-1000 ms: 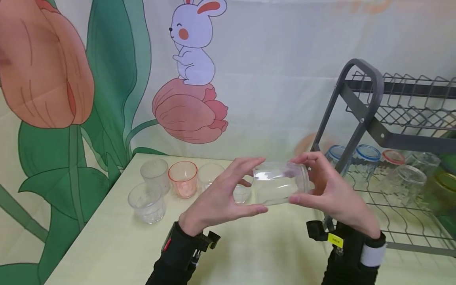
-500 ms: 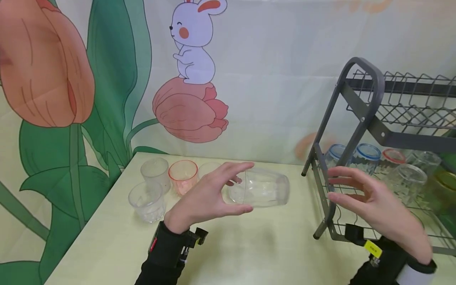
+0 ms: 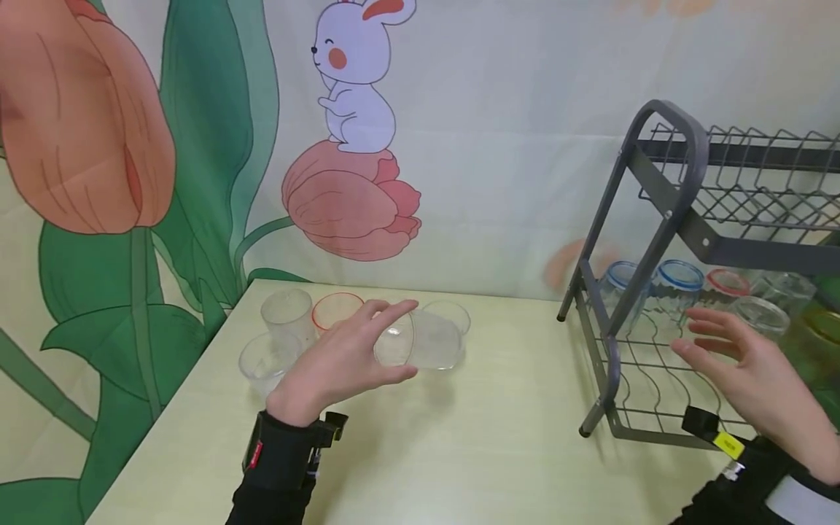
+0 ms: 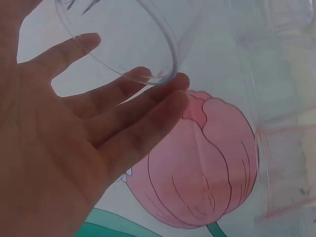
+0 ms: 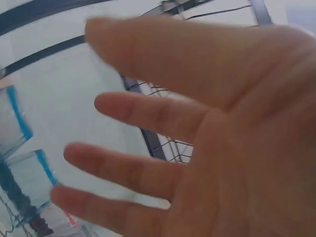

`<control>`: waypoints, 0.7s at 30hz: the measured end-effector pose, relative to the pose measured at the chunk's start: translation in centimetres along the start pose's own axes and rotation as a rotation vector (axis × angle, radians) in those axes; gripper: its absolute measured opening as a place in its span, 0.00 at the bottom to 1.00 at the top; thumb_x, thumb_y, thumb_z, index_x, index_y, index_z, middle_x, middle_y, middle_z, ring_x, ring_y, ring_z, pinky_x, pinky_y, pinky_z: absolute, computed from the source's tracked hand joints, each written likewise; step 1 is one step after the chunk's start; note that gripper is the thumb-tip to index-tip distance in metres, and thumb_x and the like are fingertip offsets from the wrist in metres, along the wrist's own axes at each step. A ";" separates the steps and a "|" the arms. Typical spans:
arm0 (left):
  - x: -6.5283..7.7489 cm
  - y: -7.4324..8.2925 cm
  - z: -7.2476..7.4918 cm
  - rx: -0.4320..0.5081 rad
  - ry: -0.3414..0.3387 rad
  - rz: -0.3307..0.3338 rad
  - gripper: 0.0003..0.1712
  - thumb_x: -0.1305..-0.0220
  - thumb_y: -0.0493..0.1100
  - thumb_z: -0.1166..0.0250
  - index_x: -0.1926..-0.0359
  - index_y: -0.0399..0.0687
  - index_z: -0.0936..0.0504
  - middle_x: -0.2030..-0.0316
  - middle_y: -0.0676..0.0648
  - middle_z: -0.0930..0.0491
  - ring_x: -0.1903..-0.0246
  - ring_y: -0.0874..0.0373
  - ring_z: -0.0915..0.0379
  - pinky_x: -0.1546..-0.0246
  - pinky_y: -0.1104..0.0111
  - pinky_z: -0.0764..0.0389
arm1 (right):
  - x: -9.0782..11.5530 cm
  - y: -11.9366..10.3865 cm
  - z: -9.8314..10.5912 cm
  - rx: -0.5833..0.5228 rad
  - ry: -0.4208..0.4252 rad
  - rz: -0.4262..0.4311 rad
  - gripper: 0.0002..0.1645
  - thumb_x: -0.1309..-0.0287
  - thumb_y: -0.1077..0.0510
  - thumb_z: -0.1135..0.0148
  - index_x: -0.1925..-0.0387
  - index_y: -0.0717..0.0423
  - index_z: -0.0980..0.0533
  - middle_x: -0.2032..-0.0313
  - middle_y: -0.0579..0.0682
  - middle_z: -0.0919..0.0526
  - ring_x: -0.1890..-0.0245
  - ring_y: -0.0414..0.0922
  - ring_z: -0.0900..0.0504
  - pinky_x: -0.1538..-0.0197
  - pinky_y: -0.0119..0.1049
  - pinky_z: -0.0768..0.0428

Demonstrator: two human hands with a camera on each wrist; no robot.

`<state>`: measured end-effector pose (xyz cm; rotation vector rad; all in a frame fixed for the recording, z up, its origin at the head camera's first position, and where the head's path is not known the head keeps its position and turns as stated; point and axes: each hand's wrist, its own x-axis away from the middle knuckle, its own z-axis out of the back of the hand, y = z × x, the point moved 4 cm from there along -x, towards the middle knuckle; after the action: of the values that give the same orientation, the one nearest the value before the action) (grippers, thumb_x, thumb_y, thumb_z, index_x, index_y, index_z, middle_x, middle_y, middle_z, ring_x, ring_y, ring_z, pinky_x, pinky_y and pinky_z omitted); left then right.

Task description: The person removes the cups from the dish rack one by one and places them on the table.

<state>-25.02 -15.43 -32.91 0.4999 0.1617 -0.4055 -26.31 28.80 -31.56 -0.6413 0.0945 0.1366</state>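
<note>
My left hand (image 3: 335, 364) holds a clear drinking glass (image 3: 436, 343) by its rim, thumb on one side and fingers on the other. The glass lies sideways in the air, its mouth toward my palm and its base to the right. In the left wrist view, the fingertips touch the rim of this glass (image 4: 173, 64). Another clear glass (image 3: 453, 312) stands on the table partly behind it. My right hand (image 3: 748, 364) holds nothing; its fingers are spread and lightly bent in front of the grey dish rack (image 3: 630, 430).
Left of the held glass stand a red-rimmed glass (image 3: 336, 306) and two clear glasses, one a frosted-looking glass (image 3: 287, 313). Several upturned glasses, including a blue-rimmed glass (image 3: 679, 281), sit on the rack's lower tier. A printed cloth (image 3: 492, 182) hangs behind the table (image 3: 512, 452).
My right hand has let go of the glass and moved right to the front of the rack. My left hand has carried the glass left, toward the standing glasses.
</note>
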 end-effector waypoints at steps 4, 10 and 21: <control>0.8 -0.7 0.4 -0.024 -0.019 0.035 0.48 0.50 0.59 0.26 0.28 0.65 0.36 0.45 0.49 0.29 0.62 0.58 0.25 0.62 0.62 0.22 | -1.2 0.3 -0.3 0.045 -0.019 -0.040 0.48 0.30 0.36 0.52 0.27 0.67 0.50 0.37 0.78 0.42 0.42 0.77 0.39 0.55 0.69 0.31; 1.8 -1.5 1.0 -0.026 -0.069 0.154 0.48 0.50 0.57 0.25 0.29 0.61 0.35 0.45 0.45 0.31 0.65 0.58 0.26 0.61 0.61 0.23 | -2.9 0.3 -0.2 0.047 -0.017 -0.039 0.47 0.29 0.36 0.57 0.26 0.65 0.53 0.32 0.77 0.48 0.42 0.79 0.42 0.53 0.71 0.36; 2.7 -2.6 2.0 -0.118 -0.130 0.331 0.46 0.50 0.52 0.25 0.30 0.54 0.33 0.45 0.37 0.30 0.55 0.39 0.27 0.53 0.47 0.28 | -5.2 0.3 -0.2 0.065 0.067 0.062 0.38 0.25 0.44 0.59 0.27 0.67 0.48 0.32 0.74 0.45 0.38 0.75 0.42 0.47 0.72 0.40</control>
<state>-23.49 -19.38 -32.96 0.3738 -0.0233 -0.1027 -31.51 28.42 -31.23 -0.5781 0.1828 0.1714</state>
